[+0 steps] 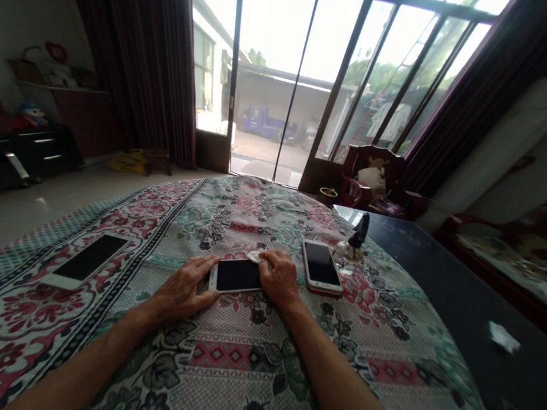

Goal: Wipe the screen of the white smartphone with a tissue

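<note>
A floral quilt spreads across the foreground, and both bare forearms reach over its near half toward the middle. There, a white-framed phone lies flat and face up, its dark screen showing, between the two hands. The left hand rests on the quilt at the phone's left end, its fingers close together, with the tips against the phone's near edge. The right hand sits over the phone's right end, its fingers also together and lying across a white scrap that pokes out toward the quilt's far edge. Neither hand is plainly clamped, and I cannot tell whether either one is gripping.

Just beyond the right hand, a second phone in a pinkish case lies face up, angled. A third phone, white-framed with a dark screen, lies well apart near the quilt's left edge. Close to the second phone, a small glass stand with a dark upright piece sits by the quilt's right edge. Past that edge, a dark tabletop holds a crumpled white tissue. Glass doors fill the far wall, between dark red curtains.
</note>
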`<state>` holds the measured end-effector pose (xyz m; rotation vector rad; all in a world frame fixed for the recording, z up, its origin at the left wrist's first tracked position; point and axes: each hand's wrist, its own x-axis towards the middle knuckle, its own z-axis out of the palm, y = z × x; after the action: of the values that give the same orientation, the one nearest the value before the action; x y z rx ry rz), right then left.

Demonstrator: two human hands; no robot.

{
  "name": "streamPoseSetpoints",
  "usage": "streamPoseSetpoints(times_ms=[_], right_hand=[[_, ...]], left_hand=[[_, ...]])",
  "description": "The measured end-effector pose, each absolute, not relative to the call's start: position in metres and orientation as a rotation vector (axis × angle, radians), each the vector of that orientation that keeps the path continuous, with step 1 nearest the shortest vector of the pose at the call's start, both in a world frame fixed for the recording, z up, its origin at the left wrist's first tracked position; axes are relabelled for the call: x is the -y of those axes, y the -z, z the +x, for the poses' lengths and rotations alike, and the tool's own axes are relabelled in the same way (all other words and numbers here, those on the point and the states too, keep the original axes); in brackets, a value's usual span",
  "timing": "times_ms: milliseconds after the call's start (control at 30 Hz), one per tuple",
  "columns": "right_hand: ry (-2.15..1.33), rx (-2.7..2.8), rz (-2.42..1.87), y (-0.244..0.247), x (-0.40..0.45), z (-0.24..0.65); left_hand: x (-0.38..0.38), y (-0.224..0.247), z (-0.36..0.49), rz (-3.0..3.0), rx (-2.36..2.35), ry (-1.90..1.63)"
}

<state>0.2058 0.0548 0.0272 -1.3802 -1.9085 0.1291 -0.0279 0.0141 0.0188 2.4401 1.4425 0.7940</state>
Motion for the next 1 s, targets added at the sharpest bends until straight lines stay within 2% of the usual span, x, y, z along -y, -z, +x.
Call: streamPoseSetpoints(times_ms=[533, 1000], right_hand=[[-0.171, 2.401, -1.039, -0.039, 0.016, 0.211], [-0.106, 2.426, -1.140, -0.038, -0.036, 0.160]], left_hand=[[-0.021, -0.012, -0.037, 2.377, -1.390, -0.722], [-0.021, -0.019, -0.038, 2.333, -1.338, -0.733]])
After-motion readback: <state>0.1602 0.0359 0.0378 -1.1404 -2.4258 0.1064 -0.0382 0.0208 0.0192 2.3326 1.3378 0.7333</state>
